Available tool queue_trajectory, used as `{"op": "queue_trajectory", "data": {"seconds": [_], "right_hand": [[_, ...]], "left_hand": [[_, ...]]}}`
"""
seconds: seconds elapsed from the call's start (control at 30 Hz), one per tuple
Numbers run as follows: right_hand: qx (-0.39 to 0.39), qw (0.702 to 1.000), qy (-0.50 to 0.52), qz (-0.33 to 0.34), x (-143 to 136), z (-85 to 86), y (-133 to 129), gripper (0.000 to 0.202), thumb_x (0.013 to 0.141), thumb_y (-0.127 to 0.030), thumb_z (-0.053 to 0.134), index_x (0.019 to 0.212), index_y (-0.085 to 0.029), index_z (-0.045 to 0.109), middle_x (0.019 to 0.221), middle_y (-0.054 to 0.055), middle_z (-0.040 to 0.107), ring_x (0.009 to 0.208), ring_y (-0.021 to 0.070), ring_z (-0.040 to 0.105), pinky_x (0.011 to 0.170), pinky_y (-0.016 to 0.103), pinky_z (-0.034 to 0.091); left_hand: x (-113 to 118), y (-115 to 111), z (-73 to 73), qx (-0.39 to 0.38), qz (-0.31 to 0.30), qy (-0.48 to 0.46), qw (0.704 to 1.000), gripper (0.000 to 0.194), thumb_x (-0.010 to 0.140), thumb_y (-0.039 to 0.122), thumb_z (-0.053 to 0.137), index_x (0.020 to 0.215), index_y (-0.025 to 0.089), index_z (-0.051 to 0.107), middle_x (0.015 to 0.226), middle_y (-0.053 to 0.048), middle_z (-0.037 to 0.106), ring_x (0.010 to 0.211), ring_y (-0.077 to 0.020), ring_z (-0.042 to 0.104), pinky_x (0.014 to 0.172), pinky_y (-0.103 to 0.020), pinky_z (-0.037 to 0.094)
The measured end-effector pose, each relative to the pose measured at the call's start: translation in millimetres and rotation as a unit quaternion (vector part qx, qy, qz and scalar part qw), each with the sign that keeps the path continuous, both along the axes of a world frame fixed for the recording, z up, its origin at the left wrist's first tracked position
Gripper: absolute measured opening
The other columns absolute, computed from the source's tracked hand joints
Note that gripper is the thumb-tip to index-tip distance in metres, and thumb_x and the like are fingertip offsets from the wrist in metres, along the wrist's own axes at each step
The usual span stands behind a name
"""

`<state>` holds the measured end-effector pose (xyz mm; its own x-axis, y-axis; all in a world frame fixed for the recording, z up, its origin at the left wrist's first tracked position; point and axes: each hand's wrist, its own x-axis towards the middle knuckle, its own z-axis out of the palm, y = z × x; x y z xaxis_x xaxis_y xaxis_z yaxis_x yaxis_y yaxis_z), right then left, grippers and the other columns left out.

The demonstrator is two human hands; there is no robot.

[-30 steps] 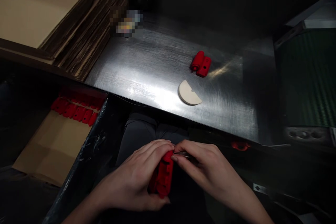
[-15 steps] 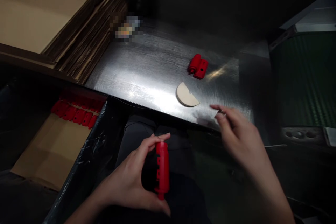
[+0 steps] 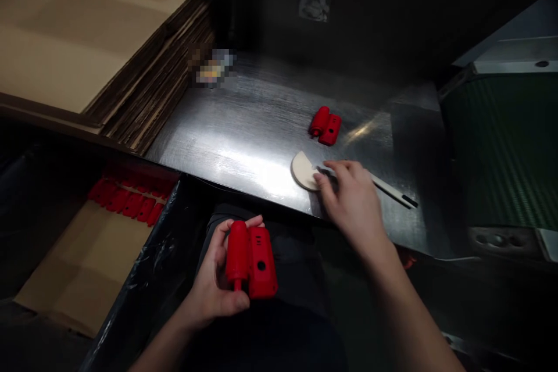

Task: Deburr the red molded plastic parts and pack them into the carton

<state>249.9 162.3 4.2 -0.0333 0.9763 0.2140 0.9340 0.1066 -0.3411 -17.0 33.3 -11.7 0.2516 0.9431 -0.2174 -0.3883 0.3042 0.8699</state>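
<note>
My left hand [image 3: 218,273] is closed around a red plastic part [image 3: 238,253], a rounded cylinder joined to a flat block with a dark round hole. The thumb presses at its lower end. My right hand [image 3: 353,192] is over the metal table, thumb and index finger curled together around something dark. Those fingertips touch or nearly touch a cream half-disc [image 3: 303,171]. From behind this hand stick out thin white rods with black ends [image 3: 394,190]; whether they belong to what the fingers hold is hidden. A similar red part [image 3: 325,126] lies farther back.
A stack of cardboard sheets [image 3: 100,29] stands at the left. Below it, an open box lined with dark plastic [image 3: 135,261] holds a cardboard sheet [image 3: 87,256] and several red parts [image 3: 126,200]. A green conveyor belt [image 3: 505,151] runs at the right. Something red shows under my right forearm.
My left hand has turned the red part so its broad face shows. My right hand has moved left to the cream half-disc, uncovering the white rods.
</note>
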Motion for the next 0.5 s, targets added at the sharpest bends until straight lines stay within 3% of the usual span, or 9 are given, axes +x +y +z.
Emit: {"op": "queue_trajectory", "data": {"seconds": [0.17,0.23,0.37,0.5], "right_hand": [[-0.026,0.999,0.032,-0.007,-28,-4.1,2,0.034,0.103,-0.046,0.052,0.118,-0.017,0.061,0.120,0.021,0.065,0.111,0.0388,0.061,0.090,0.050,0.051],[-0.042,0.998,0.047,-0.020,-30,1.4,-4,0.031,0.102,-0.047,0.053,0.114,-0.019,0.056,0.107,0.017,0.068,0.096,0.0347,0.065,0.076,0.043,0.051],[-0.124,0.981,0.146,-0.040,-36,30.2,-42,0.028,0.103,-0.052,0.052,0.108,-0.026,0.045,0.073,-0.001,0.066,0.054,0.0222,0.062,0.053,0.031,0.040],[-0.207,0.942,0.255,0.066,-58,54.5,-91,0.022,0.108,-0.041,0.050,0.123,-0.026,0.047,0.061,-0.009,0.064,0.044,0.0167,0.063,0.045,0.025,0.040]], "left_hand": [[1,5,0.0,-0.011,0.033,0.033,0.999,0.100,0.066,0.067,0.093,0.140,0.032,0.035,0.171,-0.025,0.035,0.147,-0.0423,0.053,0.106,-0.053,0.056],[1,5,-4.1,0.002,0.053,0.043,0.998,0.101,0.067,0.067,0.093,0.140,0.032,0.034,0.170,-0.026,0.036,0.145,-0.0429,0.054,0.102,-0.052,0.059],[3,4,-12.4,0.033,0.116,0.081,0.989,0.098,0.069,0.064,0.092,0.139,0.032,0.032,0.169,-0.025,0.037,0.144,-0.0431,0.055,0.101,-0.052,0.061],[5,5,-8.5,0.028,0.150,0.149,0.977,0.093,0.072,0.064,0.091,0.136,0.032,0.031,0.169,-0.025,0.038,0.141,-0.0396,0.059,0.101,-0.048,0.061]]}}
